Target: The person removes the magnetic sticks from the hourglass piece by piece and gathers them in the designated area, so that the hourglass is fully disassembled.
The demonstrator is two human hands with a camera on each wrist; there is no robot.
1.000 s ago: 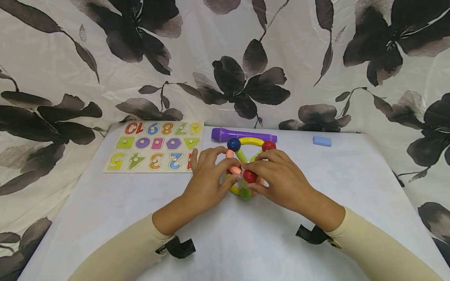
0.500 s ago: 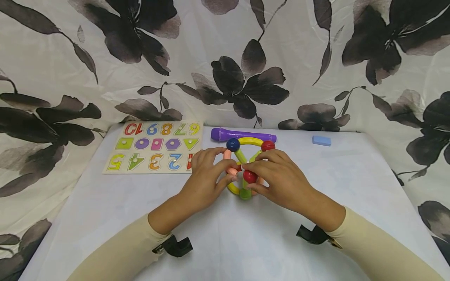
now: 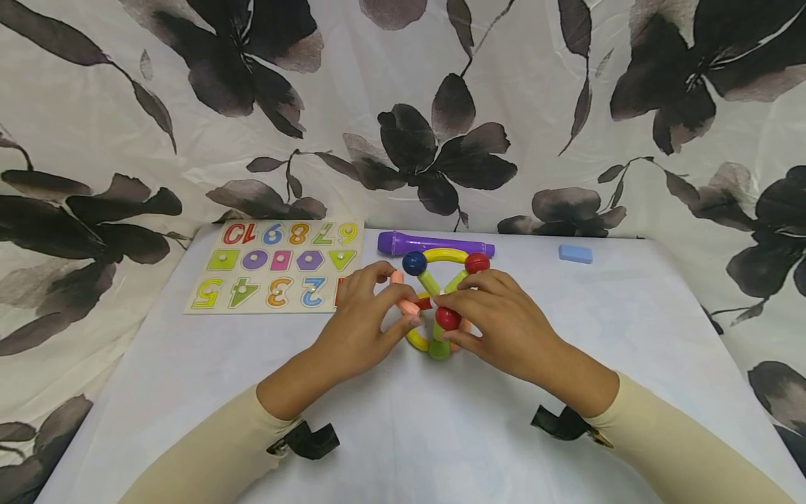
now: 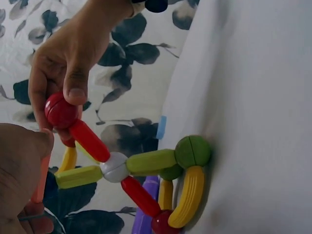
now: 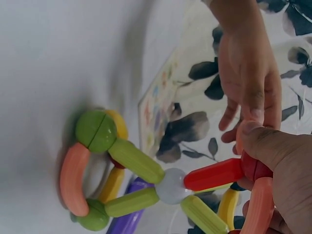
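Note:
My left hand [image 3: 355, 315] pinches a curved salmon stick [image 3: 404, 301] between thumb and fingers, just left of a ball-and-stick construction. In the left wrist view that salmon stick [image 4: 41, 183] shows beside the fingers. My right hand [image 3: 510, 315] grips a red ball [image 3: 448, 318] at the top of the construction. Red and green sticks meet at a white centre ball [image 4: 116, 167], and green balls [image 5: 96, 130] sit low by the table. A blue ball [image 3: 414, 263] and another red ball [image 3: 476, 262] are joined by a curved yellow stick [image 3: 446, 255]. The fingers partly cover the construction.
A number and shape puzzle board [image 3: 290, 266] lies left of the construction. Behind the construction is a purple microphone-shaped toy [image 3: 434, 244], and a blue block [image 3: 576, 253] lies at the back right. Floral cloth [image 3: 441, 140] hangs behind the white table [image 3: 403, 434].
My left hand has drawn left with the salmon stick, widening the gap to the red ball. The far end of the construction has shifted slightly left, while my right hand keeps its hold.

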